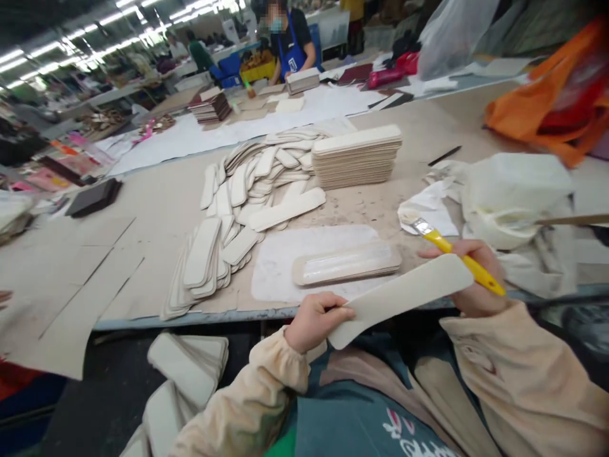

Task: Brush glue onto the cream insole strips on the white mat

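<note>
Plainly, the nearest trouble could come from the loose pale pieces (183,374) lying on something dark (104,381) beside the left sleeve (247,397): a nudge from that arm might send them sliding. Just above the apron (352,419), the pale strip (404,298) slants upward to the right, and could twist or drop if the left grip loosened. The left hand's (316,320) fingers are closed on its lower left end, thumb on top. Behind its other end, the right hand (480,301) has its fingers curled about the yellow-handled brush (483,276) (whether they also pinch the strip, I cannot tell). Should the bristles be wet, a careless tilt could smear the strip's face. Farther in, on the surface (157,228), a glossy-topped low stack (347,263) lies on a white sheet (266,266); a bump might skew it. Beyond, a knock could topple the tall stack (356,162) beside the untidy heap (288,209).
</note>
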Demonstrator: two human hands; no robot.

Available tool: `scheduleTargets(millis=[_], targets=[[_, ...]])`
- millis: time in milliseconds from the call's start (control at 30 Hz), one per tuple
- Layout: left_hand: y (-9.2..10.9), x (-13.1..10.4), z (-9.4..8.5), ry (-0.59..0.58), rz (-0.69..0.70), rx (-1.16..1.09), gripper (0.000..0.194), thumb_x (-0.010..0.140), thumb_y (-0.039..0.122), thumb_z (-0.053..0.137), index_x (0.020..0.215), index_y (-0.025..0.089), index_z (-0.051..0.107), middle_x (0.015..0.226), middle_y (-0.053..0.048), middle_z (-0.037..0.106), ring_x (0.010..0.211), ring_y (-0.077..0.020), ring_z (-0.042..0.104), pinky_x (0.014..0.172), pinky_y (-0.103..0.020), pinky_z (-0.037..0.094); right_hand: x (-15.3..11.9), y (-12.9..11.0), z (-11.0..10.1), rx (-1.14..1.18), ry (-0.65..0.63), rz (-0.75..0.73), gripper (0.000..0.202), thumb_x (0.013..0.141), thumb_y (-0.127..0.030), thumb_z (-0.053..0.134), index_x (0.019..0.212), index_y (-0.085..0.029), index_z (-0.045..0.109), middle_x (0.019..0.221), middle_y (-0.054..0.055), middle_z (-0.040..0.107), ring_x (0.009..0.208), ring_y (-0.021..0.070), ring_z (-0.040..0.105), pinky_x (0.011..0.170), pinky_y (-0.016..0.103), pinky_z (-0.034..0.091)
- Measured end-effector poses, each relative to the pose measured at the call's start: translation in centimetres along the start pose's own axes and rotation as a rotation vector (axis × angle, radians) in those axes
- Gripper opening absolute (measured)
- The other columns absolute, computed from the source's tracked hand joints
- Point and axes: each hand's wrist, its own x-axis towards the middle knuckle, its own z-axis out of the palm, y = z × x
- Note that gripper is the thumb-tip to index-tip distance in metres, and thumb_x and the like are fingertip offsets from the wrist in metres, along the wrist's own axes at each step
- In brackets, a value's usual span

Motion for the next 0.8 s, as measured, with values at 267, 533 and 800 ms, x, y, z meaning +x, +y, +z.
scheduleTargets(millis=[267, 533, 800], targets=[[-0.8, 0.4, -2.0, 0.047, -0.146, -0.086, 0.029, 0.07, 0.041, 0.069, 0.078, 0.013, 0.071, 0.066, -0.002, 0.065, 0.059, -0.0119, 0.054, 0.052, -0.021, 0.04, 0.9, 1.0, -0.9, 0.018, -0.11, 0.095, 0.041, 0.058, -0.039, 0.077, 0.085, -0.028, 0.048, 0.087, 0.004, 0.066, 0.068, 0.0204, 0.062, 0.051, 0.031, 0.051], [-0.5, 1.6, -5.1, 0.027, -0.035, -0.348, 0.053, 0.068, 0.031, 0.072, 0.118, 0.017, 0.059, 0.09, -0.003, 0.063, 0.077, -0.012, 0.058, 0.067, -0.022, 0.046, 1.3, 2.7, 0.9, -0.268, 0.076, -0.181, 0.036, 0.06, -0.027, 0.08, 0.079, -0.024, 0.049, 0.066, -0.005, 0.051, 0.052, 0.0106, 0.046, 0.048, 0.024, 0.044], [-1.5, 6.0, -9.3, 0.295, -0.091, -0.022, 0.06, 0.062, 0.029, 0.075, 0.115, 0.01, 0.054, 0.062, 0.004, 0.058, 0.051, -0.0085, 0.053, 0.053, -0.023, 0.044, 1.8, 3.2, 2.2, -0.462, 0.059, -0.186, 0.034, 0.064, -0.033, 0.077, 0.082, -0.024, 0.05, 0.066, -0.005, 0.051, 0.053, 0.0118, 0.045, 0.05, 0.025, 0.039]])
